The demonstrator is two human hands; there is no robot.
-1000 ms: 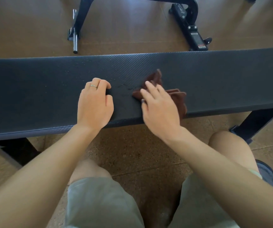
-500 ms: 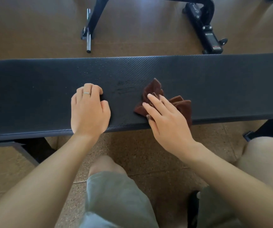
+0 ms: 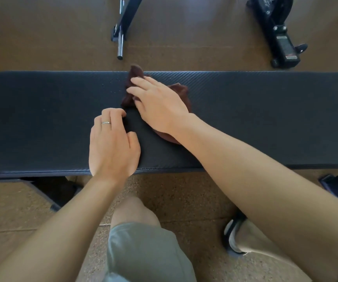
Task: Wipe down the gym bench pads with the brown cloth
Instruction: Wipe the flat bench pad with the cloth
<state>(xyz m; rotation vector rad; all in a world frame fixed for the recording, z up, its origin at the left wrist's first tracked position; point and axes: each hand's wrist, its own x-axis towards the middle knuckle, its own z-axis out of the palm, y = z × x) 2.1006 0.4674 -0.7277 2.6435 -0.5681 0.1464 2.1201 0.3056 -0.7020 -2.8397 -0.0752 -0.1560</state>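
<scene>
On bench pad, right hand presses brown cloth with straight fingers; left hand rests beside, fingers curled, holding nothing.

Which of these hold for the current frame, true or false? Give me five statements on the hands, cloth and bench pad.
1. The right hand presses the crumpled brown cloth onto the long black textured bench pad. True.
2. The left hand holds the cloth. False: it rests on the pad beside the cloth, its fingers curled and holding nothing.
3. The cloth reaches the pad's far edge. True.
4. A thin silver ring sits on the right hand. False: it is on a finger of the left hand.
5. The cloth lies on the floor under the bench. False: it is on top of the pad.
</scene>
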